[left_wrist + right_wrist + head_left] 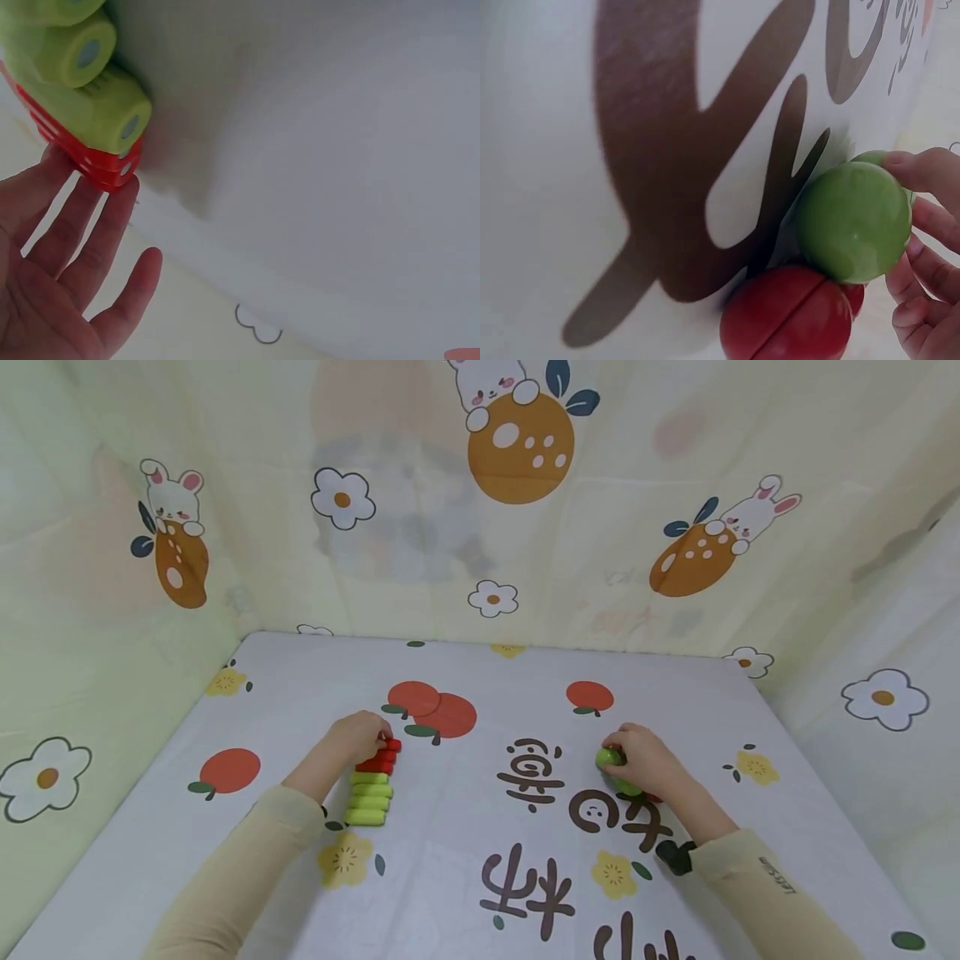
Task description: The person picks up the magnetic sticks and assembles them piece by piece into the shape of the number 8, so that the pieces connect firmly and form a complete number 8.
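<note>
A row of short sticks lies left of centre, with several lime green sticks nearer and several red sticks beyond them. My left hand reaches over the far end of the red ones. In the left wrist view its nearly straight fingers touch the red sticks, whose ends show grey discs. Over on the right, my right hand pinches a green ball. Close by, a second green ball rests against a red ball; another red one is mostly hidden behind.
A white cloth printed with red fruit, yellow flowers and brown lettering covers the table. Cream curtains with rabbit prints hang at the back and both sides.
</note>
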`<action>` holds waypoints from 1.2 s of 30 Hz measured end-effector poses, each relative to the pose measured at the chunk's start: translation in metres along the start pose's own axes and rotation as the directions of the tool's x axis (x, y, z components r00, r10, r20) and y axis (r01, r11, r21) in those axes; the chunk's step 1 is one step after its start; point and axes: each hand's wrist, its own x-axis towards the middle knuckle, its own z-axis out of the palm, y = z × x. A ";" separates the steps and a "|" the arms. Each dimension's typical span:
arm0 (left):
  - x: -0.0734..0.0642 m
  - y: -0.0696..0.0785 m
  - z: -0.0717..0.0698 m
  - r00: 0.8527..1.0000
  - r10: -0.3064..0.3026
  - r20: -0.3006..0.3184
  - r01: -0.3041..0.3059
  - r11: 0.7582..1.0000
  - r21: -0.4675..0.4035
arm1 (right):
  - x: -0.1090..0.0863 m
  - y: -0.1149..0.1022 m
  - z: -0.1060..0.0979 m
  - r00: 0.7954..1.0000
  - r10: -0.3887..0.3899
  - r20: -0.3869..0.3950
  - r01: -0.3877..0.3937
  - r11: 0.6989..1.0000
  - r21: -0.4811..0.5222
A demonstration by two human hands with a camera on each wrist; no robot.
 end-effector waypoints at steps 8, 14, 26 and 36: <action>0.008 0.007 -0.002 0.999 -0.046 0.028 0.046 0.999 -0.002 | 0.002 -0.012 -0.001 1.000 -0.005 0.011 0.004 0.999 0.040; 0.012 0.013 -0.001 1.000 -0.002 0.019 0.002 1.000 0.019 | 0.007 -0.020 0.001 0.999 -0.039 0.015 0.038 0.997 0.070; 0.019 0.037 -0.005 0.999 -0.017 0.051 0.014 0.999 0.053 | 0.020 -0.031 0.006 0.997 -0.067 0.029 0.062 0.988 0.145; 0.034 0.052 0.002 0.999 0.052 0.016 -0.053 0.994 0.098 | 0.036 -0.039 0.013 0.998 -0.064 0.008 0.061 0.973 0.223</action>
